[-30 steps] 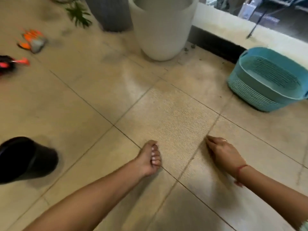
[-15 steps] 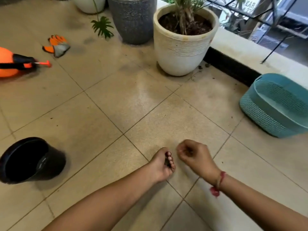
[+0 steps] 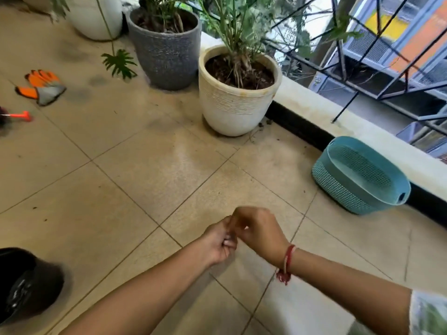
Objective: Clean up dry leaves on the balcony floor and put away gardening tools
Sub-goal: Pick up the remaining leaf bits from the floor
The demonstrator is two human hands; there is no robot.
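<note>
Right hand [image 3: 257,231] has met left hand [image 3: 218,241], touching at 6 o'clock. Both sets of fingers are curled, contents too blurred to tell. Gloves [image 3: 41,87] lie at 10 o'clock, blue basket [image 3: 357,189] at 3 o'clock.

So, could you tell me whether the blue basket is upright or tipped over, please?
Tipped over: the blue basket lies on its side, with its perforated bottom visible through the opening.

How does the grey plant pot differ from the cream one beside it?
The grey pot is dark and rough-textured; the cream pot is pale with fine ribbing. The grey pot stands farther back, the cream pot nearer. Both stand upright and hold plants.
</note>
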